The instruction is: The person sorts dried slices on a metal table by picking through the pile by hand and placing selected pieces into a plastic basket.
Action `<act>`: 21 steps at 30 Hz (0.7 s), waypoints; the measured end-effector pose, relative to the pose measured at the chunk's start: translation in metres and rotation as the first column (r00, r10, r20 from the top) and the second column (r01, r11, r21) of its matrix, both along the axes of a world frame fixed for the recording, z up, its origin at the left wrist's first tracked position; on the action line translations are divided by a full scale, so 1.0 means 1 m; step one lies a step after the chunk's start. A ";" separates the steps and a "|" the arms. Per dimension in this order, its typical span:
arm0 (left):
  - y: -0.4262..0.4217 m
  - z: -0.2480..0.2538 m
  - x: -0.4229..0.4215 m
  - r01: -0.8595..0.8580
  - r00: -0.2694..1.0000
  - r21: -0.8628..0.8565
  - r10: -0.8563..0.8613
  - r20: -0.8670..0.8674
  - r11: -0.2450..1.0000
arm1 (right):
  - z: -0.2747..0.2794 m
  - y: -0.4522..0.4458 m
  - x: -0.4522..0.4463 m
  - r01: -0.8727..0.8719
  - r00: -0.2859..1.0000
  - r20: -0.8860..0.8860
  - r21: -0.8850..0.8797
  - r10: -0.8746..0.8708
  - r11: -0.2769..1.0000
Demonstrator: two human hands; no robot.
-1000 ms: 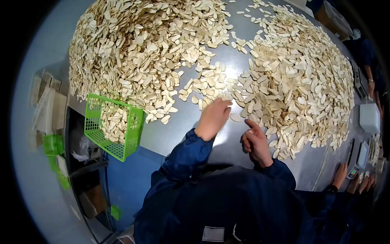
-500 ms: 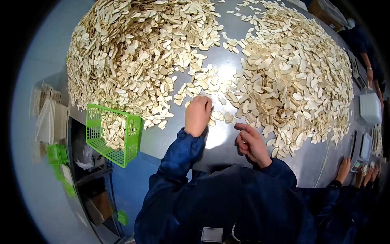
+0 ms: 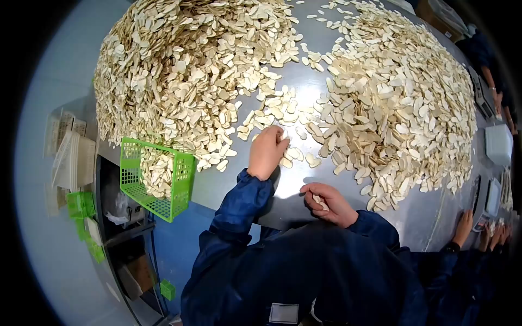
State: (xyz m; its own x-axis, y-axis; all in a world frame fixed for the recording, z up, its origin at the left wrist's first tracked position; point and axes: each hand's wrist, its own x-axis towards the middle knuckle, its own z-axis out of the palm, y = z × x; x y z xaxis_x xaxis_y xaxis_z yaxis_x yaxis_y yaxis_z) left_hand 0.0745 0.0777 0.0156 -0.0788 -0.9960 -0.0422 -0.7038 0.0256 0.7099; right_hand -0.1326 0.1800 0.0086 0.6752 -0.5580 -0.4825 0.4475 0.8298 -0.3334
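Pale, flat dried slices lie in a large left heap (image 3: 179,81) and a right heap (image 3: 397,103) on the metal table, with a small loose group (image 3: 285,107) between them. My left hand (image 3: 266,153) is bent down beside this group, thumb and fingers closed at a pale slice; the fingertips are partly hidden. Nearer my body, my right hand (image 3: 330,204) is held above the table with its fingers curled around some slices, which show in the palm. A green perforated basket (image 3: 183,185) at the left table edge contains more slices.
A dark shelf rack (image 3: 128,233) stands below the table's left side, near stacked pale trays (image 3: 81,160). White containers (image 3: 498,144) and a scale (image 3: 481,212) are at the right. Another person's hand (image 3: 462,228) rests by the table's right front edge.
My right hand has moved left and toward my body, its index finger curling in, with slices now visible in it. My left hand stays near the same spot, thumb shifted. The view has shifted slightly.
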 end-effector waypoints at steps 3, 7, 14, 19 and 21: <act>-0.003 -0.016 -0.007 -0.016 0.987 -0.193 0.046 0.154 0.981 | 0.029 -0.011 0.000 -0.053 0.998 -0.040 -0.035 0.052 0.998; -0.001 -0.009 -0.013 0.033 0.968 -0.233 0.027 0.250 0.972 | -0.007 -0.005 -0.002 0.027 0.996 0.083 -0.007 -0.026 1.000; -0.010 -0.019 -0.022 0.102 0.851 -0.248 0.045 0.524 0.963 | -0.004 -0.011 -0.005 0.106 0.994 -0.031 -0.075 -0.108 0.992; -0.010 0.004 -0.019 0.078 0.917 -0.206 0.011 0.399 0.975 | -0.017 -0.013 -0.011 0.131 0.991 -0.014 0.010 -0.131 0.991; 0.005 0.021 -0.026 0.122 0.956 -0.103 -0.089 0.280 0.987 | -0.022 -0.014 -0.010 0.150 0.988 -0.030 0.046 -0.148 0.988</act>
State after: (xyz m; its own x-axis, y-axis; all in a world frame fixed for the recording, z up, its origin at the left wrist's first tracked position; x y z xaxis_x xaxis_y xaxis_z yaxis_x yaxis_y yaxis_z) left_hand 0.0489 0.0824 0.0366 -0.1857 -0.9818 0.0404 -0.8592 0.1822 0.4781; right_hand -0.1422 0.1660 -0.0132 0.5727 -0.6274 -0.5277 0.5587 0.7697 -0.3087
